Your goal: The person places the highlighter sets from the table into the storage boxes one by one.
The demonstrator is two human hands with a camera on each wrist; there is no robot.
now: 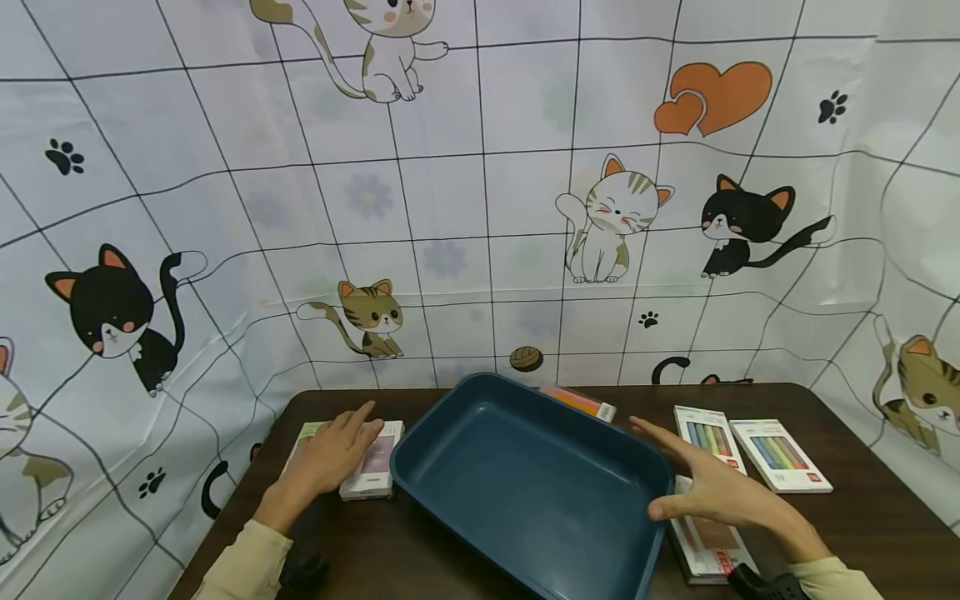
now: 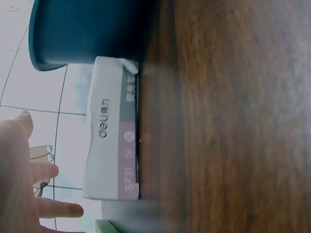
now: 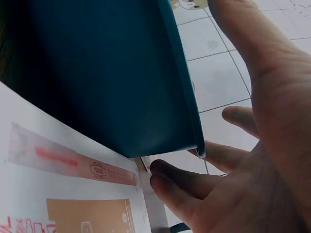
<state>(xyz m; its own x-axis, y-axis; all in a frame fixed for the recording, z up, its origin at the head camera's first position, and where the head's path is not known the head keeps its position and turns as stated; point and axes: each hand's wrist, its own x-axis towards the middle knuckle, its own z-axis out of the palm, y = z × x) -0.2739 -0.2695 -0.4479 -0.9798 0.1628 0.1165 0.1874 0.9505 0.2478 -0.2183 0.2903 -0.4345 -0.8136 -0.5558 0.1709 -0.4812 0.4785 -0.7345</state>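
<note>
A dark blue plastic bin (image 1: 525,492) sits at an angle on the brown table, its inside bare. My left hand (image 1: 330,450) hovers with spread fingers over a white and mauve box (image 1: 373,467) and a green-edged box (image 1: 308,430), left of the bin. The left wrist view shows the white box (image 2: 104,131) beside the bin's wall, apart from the fingers. At the bin's right corner is my right hand (image 1: 720,496), thumb and fingers spread about the rim (image 3: 187,92). A white and brown box (image 1: 708,546) lies below that hand, partly hidden by it.
Two white boxes with coloured sticks pictured on them, one nearer (image 1: 708,435) and one farther right (image 1: 780,456), lie at the table's right. An orange packet (image 1: 579,402) shows behind the bin. A white cat-print sheet (image 1: 525,200) hangs behind the dark table (image 1: 360,550).
</note>
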